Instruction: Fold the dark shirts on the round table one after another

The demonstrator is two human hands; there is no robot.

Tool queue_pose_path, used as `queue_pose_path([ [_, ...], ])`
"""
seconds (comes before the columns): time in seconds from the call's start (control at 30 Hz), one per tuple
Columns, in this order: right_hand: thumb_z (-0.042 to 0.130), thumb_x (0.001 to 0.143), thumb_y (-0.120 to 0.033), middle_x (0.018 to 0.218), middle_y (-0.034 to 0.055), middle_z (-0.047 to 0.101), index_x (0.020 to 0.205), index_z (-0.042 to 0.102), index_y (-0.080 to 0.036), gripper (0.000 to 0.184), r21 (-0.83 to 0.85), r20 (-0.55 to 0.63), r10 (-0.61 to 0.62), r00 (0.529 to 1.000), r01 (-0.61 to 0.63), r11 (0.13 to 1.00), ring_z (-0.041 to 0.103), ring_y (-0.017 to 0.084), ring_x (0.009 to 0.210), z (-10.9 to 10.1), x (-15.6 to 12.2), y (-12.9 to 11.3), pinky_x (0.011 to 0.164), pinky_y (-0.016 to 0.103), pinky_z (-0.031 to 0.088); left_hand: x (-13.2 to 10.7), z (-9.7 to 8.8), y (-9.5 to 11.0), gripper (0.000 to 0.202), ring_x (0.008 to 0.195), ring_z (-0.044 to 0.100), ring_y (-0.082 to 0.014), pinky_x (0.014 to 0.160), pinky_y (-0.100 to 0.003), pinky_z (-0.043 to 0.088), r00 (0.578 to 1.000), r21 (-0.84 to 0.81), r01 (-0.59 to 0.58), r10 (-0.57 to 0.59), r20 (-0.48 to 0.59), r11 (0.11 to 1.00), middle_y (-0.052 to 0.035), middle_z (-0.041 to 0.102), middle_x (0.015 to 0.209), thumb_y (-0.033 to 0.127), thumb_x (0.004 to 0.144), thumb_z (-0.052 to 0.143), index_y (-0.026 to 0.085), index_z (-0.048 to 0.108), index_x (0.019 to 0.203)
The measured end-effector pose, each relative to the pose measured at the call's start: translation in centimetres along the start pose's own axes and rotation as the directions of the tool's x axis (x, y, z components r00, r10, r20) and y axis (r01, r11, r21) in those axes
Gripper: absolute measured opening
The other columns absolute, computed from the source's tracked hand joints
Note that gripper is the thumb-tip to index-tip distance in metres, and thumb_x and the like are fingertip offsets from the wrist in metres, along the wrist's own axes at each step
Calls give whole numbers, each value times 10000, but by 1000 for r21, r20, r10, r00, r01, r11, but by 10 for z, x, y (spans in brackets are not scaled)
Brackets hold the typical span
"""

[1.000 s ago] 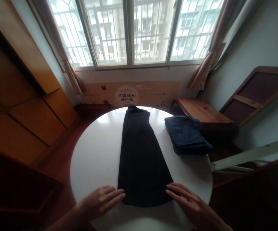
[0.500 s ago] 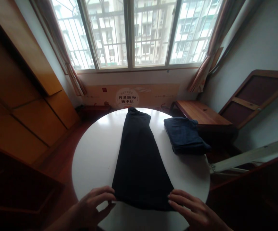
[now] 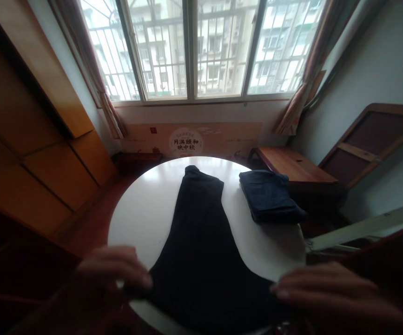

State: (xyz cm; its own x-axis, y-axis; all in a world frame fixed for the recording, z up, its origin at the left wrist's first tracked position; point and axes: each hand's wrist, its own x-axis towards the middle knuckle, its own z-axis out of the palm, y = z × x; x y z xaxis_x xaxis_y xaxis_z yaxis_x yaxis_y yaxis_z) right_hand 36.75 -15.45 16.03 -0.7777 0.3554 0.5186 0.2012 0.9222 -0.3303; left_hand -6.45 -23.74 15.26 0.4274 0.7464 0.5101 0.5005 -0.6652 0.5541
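Black trousers (image 3: 201, 242), folded lengthwise with wide legs, stretch over the round white table (image 3: 135, 209). Their narrow end lies at the far side, and the wide end is drawn out towards me between both hands. My left hand (image 3: 114, 270) pinches the near left corner, close to the table's left front edge. The near right corner is between the fingers of my right hand (image 3: 330, 293), past the table's right front edge. Both hands are blurred, and the cloth's lower edge runs to the bottom of the view.
A folded stack of dark blue clothes (image 3: 269, 195) rests at the table's right side. Behind it stand a wooden desk (image 3: 292, 163) and a leaning framed panel (image 3: 372, 139). Yellow-brown cabinets (image 3: 58, 172) line the left, and a barred window (image 3: 222, 51) faces me.
Both hands have moved apart and nearer to me, pulling the trousers' wide end outward. The far end has slid a little towards me, off the table's back edge.
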Motion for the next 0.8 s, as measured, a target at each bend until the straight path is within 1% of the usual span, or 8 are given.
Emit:
queue_pose_path([
  [0.07, 628, 923, -263, 908, 22, 766, 1096, 724, -264, 198, -27, -92, 72, 993, -75, 997, 731, 152, 765, -12, 35, 29, 686, 214, 577, 45, -10, -21, 89, 608, 627, -145, 575, -248, 508, 983, -5, 147, -147, -106, 989, -38, 720, 735, 298, 830, 742, 216, 764, 858],
  [0.13, 629, 910, -338, 767, 22, 746, 977, 753, -216, 185, -104, -111, 213, 971, -225, 969, 698, 163, 638, -19, 73, 67, 598, 249, 553, 93, -13, -55, 220, 558, 578, -120, 532, -224, 461, 946, -110, 223, -242, -213, 969, -18, 671, 645, 383, 780, 784, 166, 756, 806],
  [0.23, 625, 882, -285, 803, 45, 756, 930, 770, -184, 183, -161, -95, 324, 941, -335, 928, 701, 189, 702, -17, 122, 124, 677, 279, 545, 153, -1, -123, 372, 637, 598, -123, 606, -230, 473, 879, -352, 213, -336, -339, 912, -24, 689, 714, 498, 701, 813, 150, 751, 816],
  [0.3, 620, 865, -212, 853, 59, 765, 925, 777, -168, 175, -201, -48, 390, 920, -391, 898, 707, 196, 768, -6, 145, 158, 745, 274, 529, 179, 15, -170, 438, 673, 603, -133, 631, -236, 473, 853, -408, 258, -405, -330, 876, -31, 692, 728, 558, 674, 803, 139, 752, 794],
  [0.4, 625, 848, -152, 916, 95, 763, 954, 777, -131, 186, -265, -40, 508, 861, -499, 825, 703, 205, 858, 21, 170, 202, 810, 258, 504, 201, 42, -233, 544, 668, 604, -141, 626, -246, 480, 785, -421, 409, -547, -291, 810, -45, 696, 734, 633, 644, 774, 121, 756, 828],
  [0.5, 622, 858, -137, 1031, 122, 746, 1051, 752, -103, 236, -290, -64, 641, 765, -629, 721, 684, 207, 949, 50, 185, 243, 863, 255, 488, 211, 64, -279, 567, 620, 603, -148, 599, -266, 496, 722, -401, 513, -634, -277, 759, -59, 686, 692, 633, 657, 755, 90, 749, 818],
  [0.7, 608, 858, -130, 1091, 125, 723, 1068, 733, -92, 248, -296, -58, 735, 675, -715, 633, 666, 196, 985, 91, 192, 305, 878, 257, 491, 228, 90, -334, 385, 675, 654, -186, 659, -291, 523, 638, -278, 636, -692, -338, 720, -75, 711, 709, 471, 711, 770, 99, 758, 810],
  [0.8, 561, 901, -146, 1142, 135, 702, 1130, 702, -84, 276, -296, -62, 752, 656, -732, 613, 647, 191, 1037, 103, 187, 323, 916, 261, 473, 234, 95, -350, 296, 788, 683, -210, 761, -300, 525, 627, -184, 666, -677, -386, 722, -84, 735, 789, 401, 761, 741, 122, 767, 858],
])
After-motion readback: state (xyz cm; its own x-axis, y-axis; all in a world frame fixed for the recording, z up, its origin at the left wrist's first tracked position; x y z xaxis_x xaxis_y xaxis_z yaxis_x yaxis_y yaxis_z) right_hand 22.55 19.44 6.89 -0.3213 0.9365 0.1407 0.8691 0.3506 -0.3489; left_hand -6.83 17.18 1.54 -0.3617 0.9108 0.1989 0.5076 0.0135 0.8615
